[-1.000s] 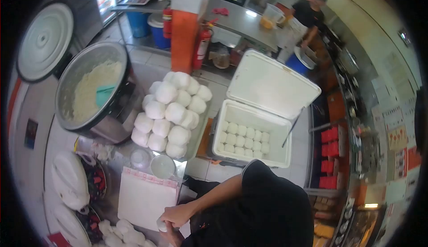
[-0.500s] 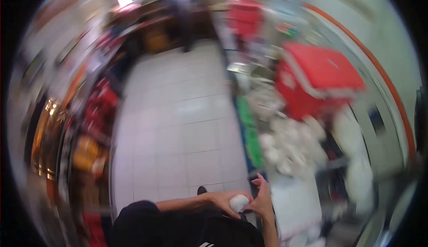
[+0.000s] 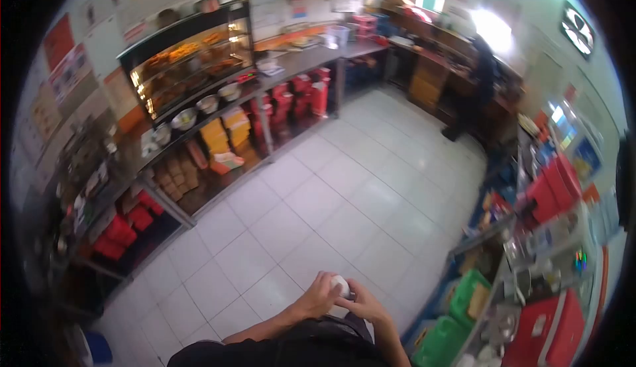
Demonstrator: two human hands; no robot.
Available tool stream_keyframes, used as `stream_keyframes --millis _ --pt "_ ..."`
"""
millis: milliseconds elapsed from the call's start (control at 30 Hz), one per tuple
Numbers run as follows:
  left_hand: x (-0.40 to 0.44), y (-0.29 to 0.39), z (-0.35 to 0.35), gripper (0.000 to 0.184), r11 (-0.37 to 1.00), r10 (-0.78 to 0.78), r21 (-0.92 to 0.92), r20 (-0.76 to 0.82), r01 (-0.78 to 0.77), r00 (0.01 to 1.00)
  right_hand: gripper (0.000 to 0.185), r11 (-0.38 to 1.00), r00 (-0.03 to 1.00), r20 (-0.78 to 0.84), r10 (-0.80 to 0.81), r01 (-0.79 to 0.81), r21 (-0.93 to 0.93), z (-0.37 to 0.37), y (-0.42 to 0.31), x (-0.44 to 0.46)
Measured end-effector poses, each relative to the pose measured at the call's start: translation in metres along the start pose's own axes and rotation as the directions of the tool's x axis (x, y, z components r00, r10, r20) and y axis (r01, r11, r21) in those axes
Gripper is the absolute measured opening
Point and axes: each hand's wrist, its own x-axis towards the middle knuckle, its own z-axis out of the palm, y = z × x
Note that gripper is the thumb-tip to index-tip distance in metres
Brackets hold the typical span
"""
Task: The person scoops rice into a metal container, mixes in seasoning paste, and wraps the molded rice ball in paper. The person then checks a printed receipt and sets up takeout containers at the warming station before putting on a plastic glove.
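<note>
A small white rounded thing (image 3: pixel 340 285) is held in front of my body, low in the head view; its kind cannot be made out. My left hand (image 3: pixel 318 299) is closed around its left side. From the right, my right hand (image 3: pixel 364 303) presses its fingers against the same white thing. Both hands partly cover it, and they meet above the tiled floor (image 3: pixel 311 221).
Along the left runs a metal counter (image 3: pixel 291 69) with a lit food display case (image 3: pixel 189 62), bowls, and red and yellow boxes below. A person (image 3: pixel 480 79) stands at the far desk. Green crates (image 3: pixel 440 344) and a red cooler box (image 3: pixel 546 330) are at right.
My view has swung left, bringing the counter and display case into sight. My right hand's raised fingers have closed onto the white thing, which stays in my left hand.
</note>
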Motion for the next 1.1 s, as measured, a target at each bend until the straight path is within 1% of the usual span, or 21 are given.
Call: stream_keyframes --millis 33,67,100,167,233,300,333,367,400,433,467,533,633,667,733,800,833,867,933,1000,1100 --pt "0.015 -0.004 -0.011 0.047 0.960 0.152 0.235 0.011 -0.150 0.988 0.048 0.990 0.992 -0.106 0.075 -0.087 -0.108 -0.001 0.018 0.033" --pt "0.030 -0.084 0.009 0.042 0.921 0.091 0.378 0.032 -0.096 0.995 0.044 0.983 0.984 -0.089 0.153 -0.161 -0.083 -0.006 0.034 0.061" --pt "0.048 -0.087 -0.002 0.042 0.918 0.084 0.389 -0.001 -0.077 0.996 0.044 0.984 0.988 -0.057 0.144 -0.149 -0.097 -0.008 0.032 0.083" --pt "0.098 -0.091 -0.033 0.037 0.833 0.184 0.511 0.108 -0.213 0.977 0.042 0.939 0.959 -0.092 0.269 -0.240 0.246 -0.012 0.006 0.129" --pt "0.157 -0.115 -0.053 0.040 0.863 0.213 0.462 0.035 -0.204 0.977 0.041 0.905 0.958 -0.035 0.285 -0.257 0.339 -0.037 -0.019 0.177" --pt "0.221 -0.132 -0.076 0.045 0.999 -0.006 0.053 -0.099 0.011 0.995 0.041 0.857 0.953 0.025 0.303 -0.284 0.430 -0.071 -0.026 0.242" --pt "0.260 -0.190 -0.082 0.049 0.986 0.108 0.141 -0.120 -0.091 0.987 0.041 0.804 0.951 0.032 0.308 -0.278 0.525 -0.091 -0.025 0.278" --pt "0.295 -0.184 -0.105 0.049 0.985 0.116 0.147 -0.147 -0.094 0.982 0.042 0.742 0.948 0.042 0.316 -0.275 0.612 -0.113 -0.035 0.315" --pt "0.332 -0.169 -0.141 0.052 0.947 -0.238 -0.267 -0.217 0.177 0.947 0.042 0.754 0.952 0.059 0.300 -0.274 0.597 -0.137 -0.055 0.359" --pt "0.354 -0.163 -0.172 0.056 0.675 -0.569 -0.637 -0.127 0.373 0.813 0.044 0.805 0.963 -0.010 0.268 -0.218 0.552 -0.153 -0.069 0.397" --pt "0.374 -0.184 -0.195 0.063 0.682 -0.563 -0.659 -0.198 0.316 0.803 0.046 0.847 0.969 -0.076 0.234 -0.165 0.505 -0.166 -0.081 0.430" --pt "0.402 -0.229 -0.243 0.050 0.708 -0.584 -0.655 -0.335 0.263 0.739 0.049 0.772 0.976 -0.079 0.204 -0.111 0.625 -0.187 -0.138 0.502" --pt "0.388 -0.373 -0.264 0.024 0.803 -0.574 -0.557 -0.630 0.212 0.523 0.049 0.804 0.956 -0.138 0.258 -0.133 0.580 -0.215 -0.196 0.604" --pt "0.368 -0.413 -0.265 0.025 0.716 -0.689 -0.518 -0.629 0.467 0.359 0.049 0.832 0.934 -0.206 0.293 -0.143 0.535 -0.223 -0.210 0.636" --pt "0.325 -0.484 -0.268 0.023 0.241 -0.911 -0.392 -0.407 0.888 0.068 0.048 0.926 0.960 -0.180 0.216 -0.143 0.349 -0.241 -0.220 0.698" --pt "0.292 -0.502 -0.273 0.025 -0.024 -0.958 -0.158 -0.279 0.987 -0.068 0.048 0.982 0.983 -0.135 0.126 -0.104 0.158 -0.253 -0.220 0.764" --pt "0.291 -0.507 -0.279 0.026 -0.086 -0.964 -0.094 -0.243 0.992 -0.107 0.049 0.891 0.973 -0.097 0.209 -0.149 0.429 -0.256 -0.215 0.799" --pt "0.302 -0.511 -0.290 0.027 -0.107 -0.967 -0.075 -0.222 0.991 -0.121 0.050 0.724 0.959 -0.034 0.281 -0.188 0.664 -0.262 -0.201 0.836" --pt "0.339 -0.515 -0.315 0.029 -0.121 -0.972 -0.071 -0.193 0.990 -0.132 0.048 0.933 0.998 -0.032 0.059 -0.043 0.356 -0.282 -0.139 0.926" --pt "0.389 -0.521 -0.346 0.031 -0.088 -0.979 -0.074 -0.179 0.993 -0.100 0.045 0.977 0.996 -0.077 0.047 -0.030 0.209 -0.268 -0.174 0.971" --pt "0.470 -0.550 -0.384 0.034 0.044 -0.980 -0.030 -0.196 0.999 0.037 0.061 0.904 0.971 -0.113 0.213 -0.152 0.399 -0.263 -0.217 1.038"
